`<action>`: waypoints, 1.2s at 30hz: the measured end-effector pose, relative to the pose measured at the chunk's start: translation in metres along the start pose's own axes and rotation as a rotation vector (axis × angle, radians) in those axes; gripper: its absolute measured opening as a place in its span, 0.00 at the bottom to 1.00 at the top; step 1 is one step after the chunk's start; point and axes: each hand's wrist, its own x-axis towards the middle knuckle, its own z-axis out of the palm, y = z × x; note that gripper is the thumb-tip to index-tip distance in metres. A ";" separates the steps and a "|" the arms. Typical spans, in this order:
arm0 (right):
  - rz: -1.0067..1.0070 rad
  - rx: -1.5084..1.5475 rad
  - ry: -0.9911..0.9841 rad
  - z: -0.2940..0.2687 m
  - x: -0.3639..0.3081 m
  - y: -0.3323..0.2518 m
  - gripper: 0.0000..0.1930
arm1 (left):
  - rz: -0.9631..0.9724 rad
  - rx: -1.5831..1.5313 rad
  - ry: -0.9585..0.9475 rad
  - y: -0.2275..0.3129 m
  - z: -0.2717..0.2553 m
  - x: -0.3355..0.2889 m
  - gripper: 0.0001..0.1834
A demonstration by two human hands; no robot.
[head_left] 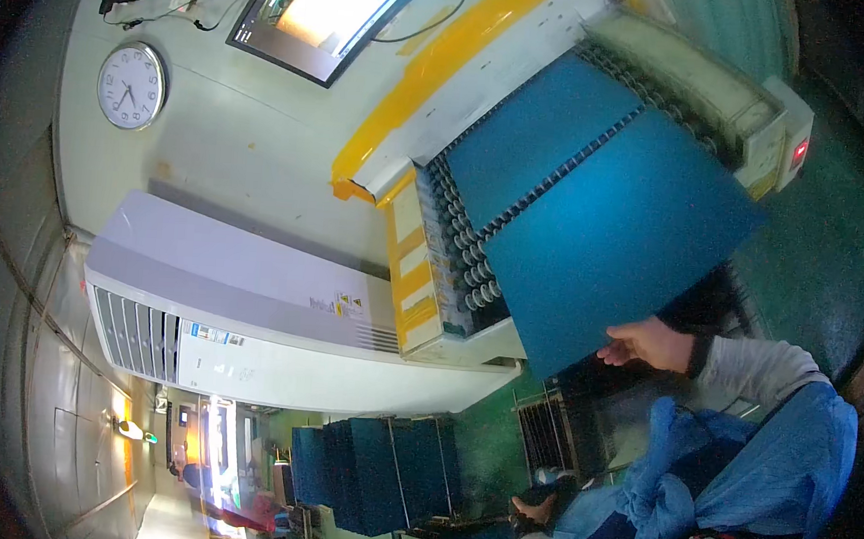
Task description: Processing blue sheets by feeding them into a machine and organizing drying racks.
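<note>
Presently, you are positioning your right hand [652, 343] at the near edge of a large blue panel [635, 234], its thumb and curled fingers showing slightly apart; whether they are gripping or merely touching that edge, I cannot tell. The panel is lying across a roller conveyor [476, 291], its near corner projecting past the rollers' end. A second blue panel [537, 132] is lying flat beyond it, a row of rollers showing between the two. Your left hand [535, 509] is hanging low, well apart from both panels, its fingers appearing bent beside something dark; their closure I cannot tell. Blue panels in a stack [373, 471] are standing left of that hand. A white air conditioner [243, 256] is standing beside the conveyor, and a round clock [132, 85] is hanging on the wall near a lit screen [345, 13].
</note>
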 end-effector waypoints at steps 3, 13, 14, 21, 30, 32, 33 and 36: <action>-0.013 0.003 0.016 0.002 0.001 -0.005 0.13 | 0.063 0.009 0.101 -0.002 0.007 0.000 0.73; 0.020 0.039 0.029 -0.020 0.014 0.008 0.15 | 0.121 -0.125 0.090 -0.013 0.025 0.014 0.69; 0.019 0.027 0.011 -0.015 0.016 0.006 0.15 | 0.095 -0.054 0.074 0.004 0.000 -0.011 0.69; -0.003 -0.004 0.009 -0.005 0.029 0.002 0.14 | 0.022 -0.049 0.008 -0.002 0.004 -0.003 0.74; -0.010 0.023 -0.004 -0.005 0.035 -0.005 0.13 | 0.036 -0.131 0.027 -0.001 0.001 -0.005 0.78; -0.033 0.031 0.005 -0.002 0.035 -0.006 0.13 | 0.056 -0.095 0.073 -0.002 0.005 -0.003 0.77; -0.032 0.030 0.004 0.001 0.034 -0.008 0.13 | 0.074 -0.062 0.119 -0.006 0.010 0.002 0.76; -0.052 -0.003 -0.009 0.009 0.034 -0.013 0.13 | 0.152 -0.156 0.070 -0.018 0.018 0.020 0.74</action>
